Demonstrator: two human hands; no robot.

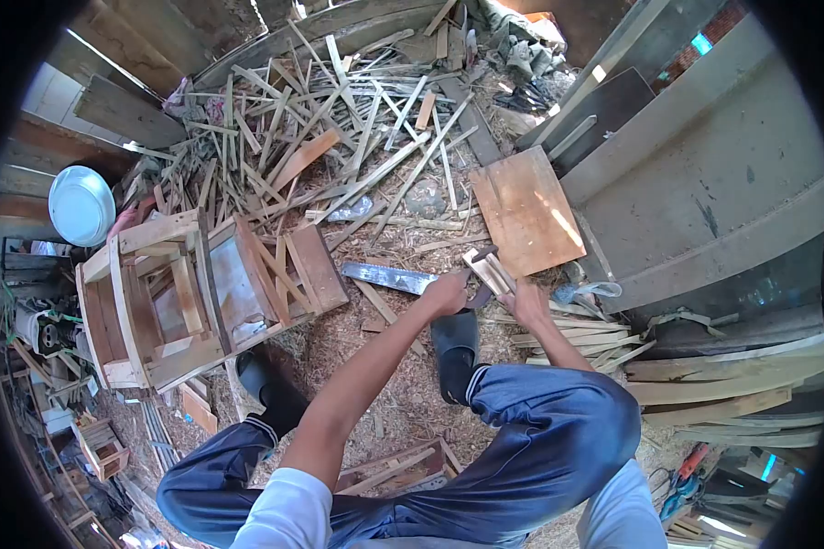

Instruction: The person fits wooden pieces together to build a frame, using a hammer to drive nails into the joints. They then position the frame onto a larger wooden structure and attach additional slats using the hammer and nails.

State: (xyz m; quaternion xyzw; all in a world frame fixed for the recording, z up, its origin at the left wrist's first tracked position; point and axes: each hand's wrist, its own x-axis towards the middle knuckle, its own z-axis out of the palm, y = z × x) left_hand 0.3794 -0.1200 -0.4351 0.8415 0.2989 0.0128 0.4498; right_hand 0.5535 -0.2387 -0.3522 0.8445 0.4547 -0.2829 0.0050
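Note:
My left hand (446,294) is closed around a hand saw at its handle end. The shiny saw blade (386,276) points left, over the sawdust. Close beside it, my right hand (527,304) grips a few short wooden strips (491,271), held together with their ends pointing up and left. A dark piece shows at the top of these strips, and another dark part lies between the two hands. Under my left hand is my shoe (455,343), planted on the floor.
A square plywood board (528,212) lies ahead to the right. Wood offcuts (339,137) are heaped at the back. To the left, a wooden frame (169,302) rests on its side near a white basin (81,206). Curved planks (732,371) are stacked on the right.

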